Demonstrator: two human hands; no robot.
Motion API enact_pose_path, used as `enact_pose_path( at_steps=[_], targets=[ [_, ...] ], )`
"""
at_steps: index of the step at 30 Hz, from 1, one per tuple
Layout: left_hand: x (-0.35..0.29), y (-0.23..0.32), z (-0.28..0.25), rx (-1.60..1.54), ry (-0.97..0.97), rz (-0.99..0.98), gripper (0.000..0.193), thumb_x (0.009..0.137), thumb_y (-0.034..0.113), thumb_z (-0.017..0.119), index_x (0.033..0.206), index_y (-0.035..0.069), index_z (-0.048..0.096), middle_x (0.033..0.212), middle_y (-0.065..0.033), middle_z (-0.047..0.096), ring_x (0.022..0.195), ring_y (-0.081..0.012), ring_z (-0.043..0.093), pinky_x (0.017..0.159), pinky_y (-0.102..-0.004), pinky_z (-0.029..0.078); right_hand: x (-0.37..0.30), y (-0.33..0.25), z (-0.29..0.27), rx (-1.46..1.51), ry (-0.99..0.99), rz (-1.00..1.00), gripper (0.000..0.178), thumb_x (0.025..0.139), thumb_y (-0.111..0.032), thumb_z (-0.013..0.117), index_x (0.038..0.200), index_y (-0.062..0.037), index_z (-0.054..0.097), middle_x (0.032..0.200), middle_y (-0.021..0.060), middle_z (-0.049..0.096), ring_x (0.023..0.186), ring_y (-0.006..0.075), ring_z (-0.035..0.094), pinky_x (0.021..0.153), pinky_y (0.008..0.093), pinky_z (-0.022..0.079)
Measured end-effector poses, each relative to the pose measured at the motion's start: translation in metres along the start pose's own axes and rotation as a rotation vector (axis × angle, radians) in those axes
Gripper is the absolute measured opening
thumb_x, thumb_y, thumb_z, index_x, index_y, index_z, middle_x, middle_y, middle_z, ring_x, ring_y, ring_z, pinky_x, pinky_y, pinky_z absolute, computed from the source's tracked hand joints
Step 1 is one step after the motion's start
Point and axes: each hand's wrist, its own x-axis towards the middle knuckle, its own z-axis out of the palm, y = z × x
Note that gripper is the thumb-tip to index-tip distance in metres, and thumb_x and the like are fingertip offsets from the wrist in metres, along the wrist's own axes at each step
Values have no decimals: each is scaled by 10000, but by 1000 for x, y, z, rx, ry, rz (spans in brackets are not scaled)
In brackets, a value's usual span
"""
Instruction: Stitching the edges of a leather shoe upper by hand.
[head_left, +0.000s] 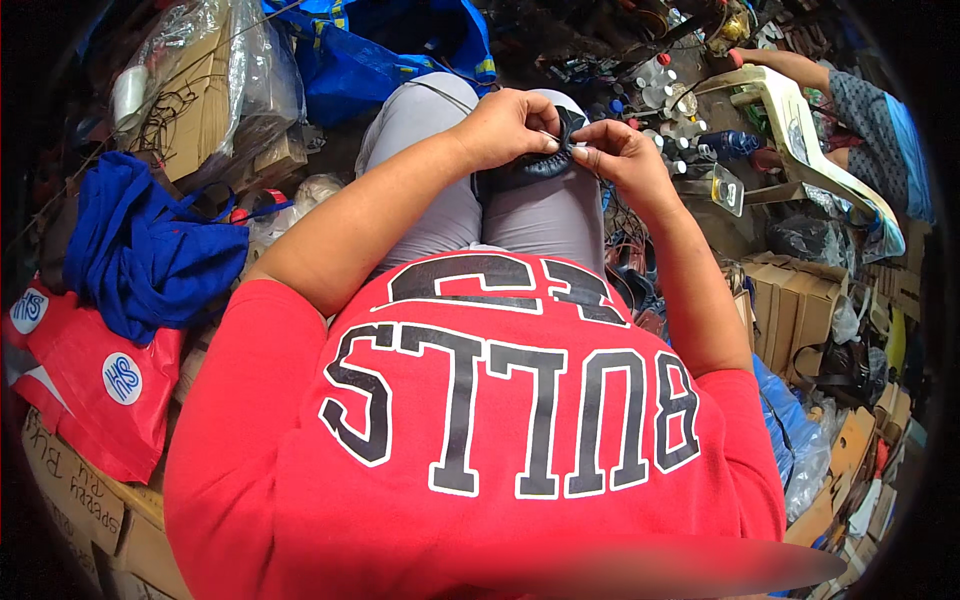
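Observation:
A shiny black piece (535,170), leather-like and gathered along its edge, rests on my knees; its exact kind cannot be made out. Over its left edge is my left hand (508,128), fingers closed in a pinch, with a thin pale strand near the fingertips. From the other side my right hand (625,162) pinches the black piece's edge between thumb and fingers. A small pale bit shows between the two hands. My grey trouser legs (425,160) lie beneath.
To the left are a blue cloth (145,245), a red bag (110,370) and plastic-wrapped cardboard (200,100). A blue bag (385,50) lies ahead. Several bottles (730,145), a pale plastic chair (800,130) and a seated person (870,130) are at right, near cardboard boxes (795,300).

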Motion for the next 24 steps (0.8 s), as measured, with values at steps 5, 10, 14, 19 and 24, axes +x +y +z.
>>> enact_pose_path(
  at_steps=[5,10,14,19,24],
  targets=[
    [-1,4,-8,234,67,271,94,711,14,703,743,18,615,764,-10,547,670,-90,536,637,-223,448,1,3,-2,-118,66,-88,75,784,-57,685,831,-9,654,820,1,620,748,61,552,693,193,439],
    [-17,10,-22,216,80,22,99,730,42,687,703,28,593,786,-49,501,696,-138,513,621,-260,437,-3,15,-20,136,35,-50,118,784,-115,694,846,-31,640,817,-24,569,761,60,510,716,212,406],
    [-20,18,-17,391,15,144,46,790,60,619,816,42,585,678,-40,515,632,-125,521,599,-279,434,-5,24,-18,137,-12,-51,154,789,-173,699,848,-42,644,837,-24,546,777,63,496,723,213,391],
    [-15,28,-11,452,-26,130,76,819,71,573,882,30,585,735,-98,606,704,-200,588,649,-308,461,-31,5,-26,-179,-28,-32,148,790,-164,693,820,-27,644,872,-1,508,809,76,490,715,225,396],
    [-8,32,-8,542,-124,208,115,836,72,535,932,28,582,851,-151,643,798,-297,622,713,-343,479,-21,-14,-56,-483,167,-302,155,789,-173,663,841,-28,648,895,35,538,789,133,527,689,251,421]
  ],
)
